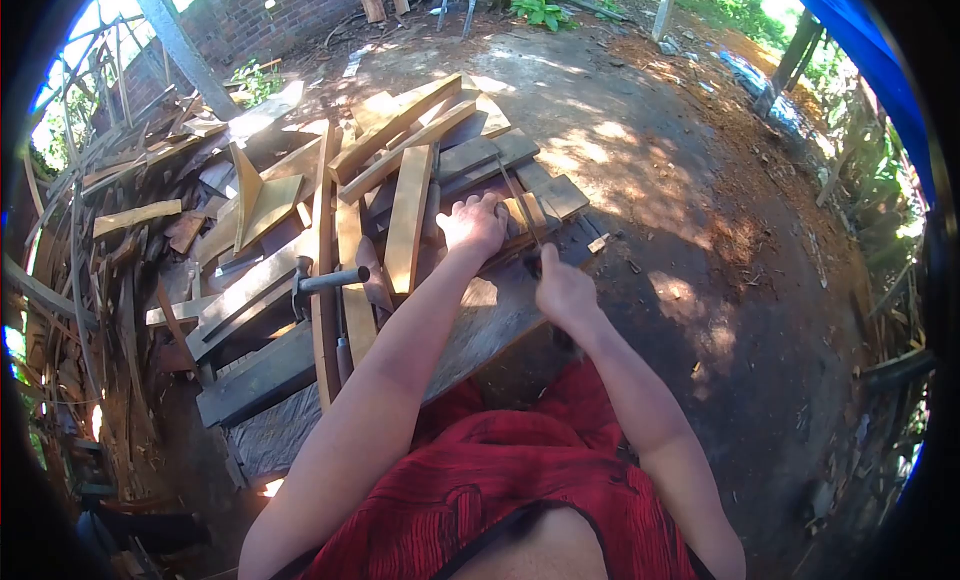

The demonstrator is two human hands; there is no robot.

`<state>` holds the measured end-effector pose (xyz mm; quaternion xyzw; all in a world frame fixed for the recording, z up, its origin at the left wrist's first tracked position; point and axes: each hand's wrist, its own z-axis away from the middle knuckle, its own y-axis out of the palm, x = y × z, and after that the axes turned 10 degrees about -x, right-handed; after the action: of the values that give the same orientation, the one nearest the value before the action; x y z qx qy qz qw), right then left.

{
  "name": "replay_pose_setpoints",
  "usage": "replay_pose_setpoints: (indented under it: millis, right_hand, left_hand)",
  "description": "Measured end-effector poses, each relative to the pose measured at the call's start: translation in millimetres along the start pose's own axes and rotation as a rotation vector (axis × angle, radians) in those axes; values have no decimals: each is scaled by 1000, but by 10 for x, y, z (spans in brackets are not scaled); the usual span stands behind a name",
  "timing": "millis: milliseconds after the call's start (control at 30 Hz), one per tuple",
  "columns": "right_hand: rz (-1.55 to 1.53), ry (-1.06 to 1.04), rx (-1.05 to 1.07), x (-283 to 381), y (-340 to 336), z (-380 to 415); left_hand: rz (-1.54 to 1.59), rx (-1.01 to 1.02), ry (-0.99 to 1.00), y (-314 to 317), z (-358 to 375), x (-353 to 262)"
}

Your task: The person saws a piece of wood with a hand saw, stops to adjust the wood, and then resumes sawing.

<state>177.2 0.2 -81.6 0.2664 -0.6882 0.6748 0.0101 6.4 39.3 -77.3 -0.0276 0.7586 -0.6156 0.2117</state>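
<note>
My left hand [474,227] presses down on a short piece of wood [518,217] on the workbench, its thumb out to the left and its fingertips curled over the wood. My right hand [566,292] is closed around the dark handle of a handsaw. From that fist the thin saw blade [519,198] runs forward, across the wood just right of my left fingers. Whether the teeth are in a cut cannot be made out. Left of my left forearm lies a hammer [335,279] with a tube-like handle, beside a long upright-edged board [323,265].
Planks [408,220] and beams lie heaped over the bench [478,332]. A pile of scrap wood [110,240] fills the left side. A leaning post [185,50] and a brick wall [265,25] stand behind. Bare ground [650,180] stretches to the right.
</note>
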Motion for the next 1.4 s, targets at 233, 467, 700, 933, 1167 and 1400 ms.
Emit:
replay_pose_setpoints:
  millis: [233, 467, 700, 933, 1167, 1400]
  right_hand:
    - [34, 84, 127, -170, -262, 724]
    - [-17, 13, 12, 99, 29, -315]
    - [-3, 13, 56, -212, -107, 714]
    - [-51, -10, 15, -75, -148, 170]
    - [-85, -22, -52, -19, 33, -156]
    - [-57, 44, 121, -219, -275, 810]
  left_hand:
    - [9, -18, 10, 7, -2, -30]
    - [-17, -4, 1, 25, -25, -32]
    - [15, -42, 12, 55, -8, -19]
    - [-10, 0, 29, 13, -20, -38]
    - [-19, -71, 8, 114, -29, -28]
    - [-9, -27, 32, 57, -30, -76]
